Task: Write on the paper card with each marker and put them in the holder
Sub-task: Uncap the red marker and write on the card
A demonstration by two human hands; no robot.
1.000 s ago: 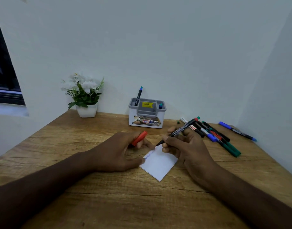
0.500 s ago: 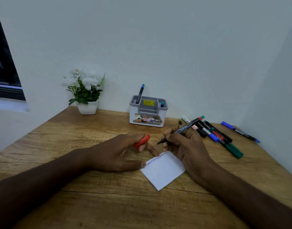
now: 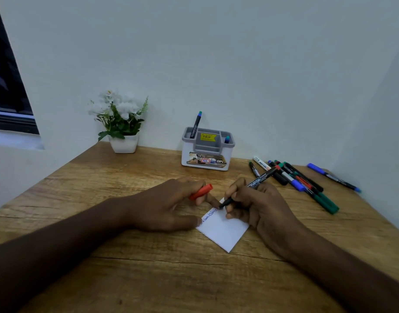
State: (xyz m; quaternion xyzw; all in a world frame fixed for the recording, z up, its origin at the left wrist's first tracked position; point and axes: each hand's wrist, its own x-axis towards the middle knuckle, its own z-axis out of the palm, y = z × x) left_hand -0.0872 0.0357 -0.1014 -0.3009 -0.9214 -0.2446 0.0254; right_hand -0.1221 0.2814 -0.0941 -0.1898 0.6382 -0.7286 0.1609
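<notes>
A white paper card [image 3: 223, 229] lies on the wooden table [image 3: 126, 279], with a line of writing along its upper left edge. My right hand [image 3: 257, 208] grips a black marker [image 3: 256, 182], its tip touching the card's top edge. My left hand [image 3: 171, 204] holds a red marker cap [image 3: 200, 192] between its fingers, while its thumb and a fingertip press on the card's left edge. The white and grey holder [image 3: 207, 152] stands behind, by the wall, with two markers in it, one tall [image 3: 196, 124] and one short [image 3: 227, 139].
Several loose markers [image 3: 295, 179] lie in a pile to the right of the holder, and a blue one [image 3: 332, 177] lies apart near the right wall. A white pot of flowers [image 3: 121, 125] stands at the back left. Walls close the back and right.
My right hand has brought the marker tip down onto the card's top edge. The card has shifted slightly under my left hand, showing the written line.
</notes>
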